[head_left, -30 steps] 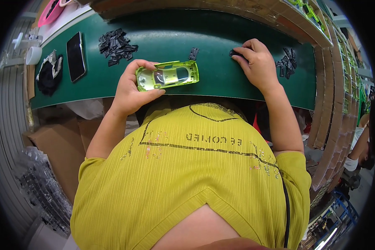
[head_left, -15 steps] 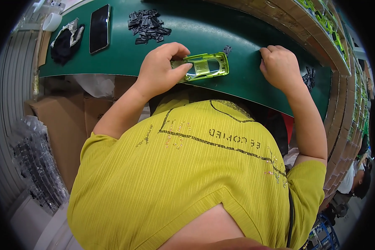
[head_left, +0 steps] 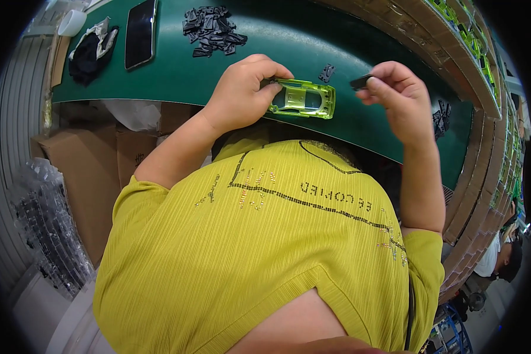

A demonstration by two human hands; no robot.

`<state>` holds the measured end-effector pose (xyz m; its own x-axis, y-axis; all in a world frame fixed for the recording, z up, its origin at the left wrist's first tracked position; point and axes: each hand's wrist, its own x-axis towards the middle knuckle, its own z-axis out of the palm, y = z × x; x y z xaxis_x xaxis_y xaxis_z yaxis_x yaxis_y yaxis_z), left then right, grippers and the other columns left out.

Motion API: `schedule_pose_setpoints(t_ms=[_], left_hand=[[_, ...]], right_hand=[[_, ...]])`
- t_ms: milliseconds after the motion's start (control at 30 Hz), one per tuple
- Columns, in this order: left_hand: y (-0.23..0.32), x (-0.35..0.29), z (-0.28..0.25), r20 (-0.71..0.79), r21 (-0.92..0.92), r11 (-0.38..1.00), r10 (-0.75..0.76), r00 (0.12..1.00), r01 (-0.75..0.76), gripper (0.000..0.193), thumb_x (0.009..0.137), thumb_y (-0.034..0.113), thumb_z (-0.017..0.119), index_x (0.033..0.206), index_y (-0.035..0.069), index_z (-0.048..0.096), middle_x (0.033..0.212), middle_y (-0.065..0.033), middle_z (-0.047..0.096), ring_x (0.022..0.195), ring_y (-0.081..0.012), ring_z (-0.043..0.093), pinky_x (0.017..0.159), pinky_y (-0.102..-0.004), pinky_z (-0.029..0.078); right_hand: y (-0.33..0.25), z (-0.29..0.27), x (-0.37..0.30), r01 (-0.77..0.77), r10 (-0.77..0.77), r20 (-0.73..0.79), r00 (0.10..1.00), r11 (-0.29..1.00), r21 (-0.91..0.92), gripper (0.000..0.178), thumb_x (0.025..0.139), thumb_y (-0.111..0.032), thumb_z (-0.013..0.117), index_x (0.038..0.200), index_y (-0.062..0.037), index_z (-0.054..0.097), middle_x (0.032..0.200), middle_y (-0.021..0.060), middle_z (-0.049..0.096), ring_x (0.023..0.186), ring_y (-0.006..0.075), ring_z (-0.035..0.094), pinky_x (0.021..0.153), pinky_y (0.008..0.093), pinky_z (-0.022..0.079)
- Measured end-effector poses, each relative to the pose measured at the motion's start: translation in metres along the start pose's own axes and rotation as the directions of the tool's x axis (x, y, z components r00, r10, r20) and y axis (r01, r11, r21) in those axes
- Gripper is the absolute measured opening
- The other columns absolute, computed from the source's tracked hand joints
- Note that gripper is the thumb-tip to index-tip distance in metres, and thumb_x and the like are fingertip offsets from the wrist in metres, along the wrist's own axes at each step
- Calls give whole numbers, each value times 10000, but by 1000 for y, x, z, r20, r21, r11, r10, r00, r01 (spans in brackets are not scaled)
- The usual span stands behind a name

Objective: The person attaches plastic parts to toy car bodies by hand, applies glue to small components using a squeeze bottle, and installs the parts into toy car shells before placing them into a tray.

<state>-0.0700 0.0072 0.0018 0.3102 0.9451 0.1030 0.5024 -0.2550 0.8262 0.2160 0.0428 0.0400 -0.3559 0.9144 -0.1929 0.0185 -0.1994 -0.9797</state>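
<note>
A bright green toy car body (head_left: 305,98) with clear windows is at the near edge of the green table. My left hand (head_left: 245,91) pinches its left end between thumb and fingers. To the right, my right hand (head_left: 398,97) is raised over the table, thumb and fingertips closed on a small black plastic part (head_left: 361,82). Between the two hands, another small black part (head_left: 327,72) lies on the table just beyond the car body.
A pile of black plastic parts (head_left: 211,30) lies at the back, with a smaller heap (head_left: 441,119) at the right. A phone (head_left: 140,34), a black cloth item (head_left: 93,58) and a white cup (head_left: 72,23) are at left. Cardboard trays (head_left: 478,71) with green pieces border the right.
My right hand has turned and now shows a black part in its fingertips. My left hand has shifted slightly right with the toy car body.
</note>
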Motion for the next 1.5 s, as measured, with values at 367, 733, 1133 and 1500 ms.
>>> schedule_pose_setpoints(t_ms=[367,733,1133,1500], left_hand=[[3,6,8,-6,-30,997,-72,997,71,183,791,30,682,972,-1,674,933,-112,638,862,-223,637,766,-314,511],[10,12,7,69,-108,950,-286,956,292,208,748,71,726,938,3,675,866,-89,671,810,-175,639,755,-292,505],[7,14,7,76,-158,926,-335,939,343,202,739,51,744,922,1,673,854,-67,665,790,-138,622,723,-273,503],[1,15,11,71,-164,931,-318,945,326,207,751,62,764,929,-11,686,821,-62,678,741,-107,624,672,-242,505]], right_hand=[[31,63,-2,346,-395,-6,918,810,-473,128,830,-22,690,953,-47,717,874,78,676,751,169,653,680,258,518],[37,76,3,426,-569,66,820,529,-734,95,760,-45,728,852,-67,721,784,71,647,702,242,642,613,320,514],[36,74,7,407,-538,116,835,463,-787,56,747,-75,717,803,-74,715,764,63,657,713,257,644,629,349,517],[37,80,9,408,-587,125,800,380,-830,39,737,-78,719,769,-75,699,743,61,648,683,261,633,615,347,513]])
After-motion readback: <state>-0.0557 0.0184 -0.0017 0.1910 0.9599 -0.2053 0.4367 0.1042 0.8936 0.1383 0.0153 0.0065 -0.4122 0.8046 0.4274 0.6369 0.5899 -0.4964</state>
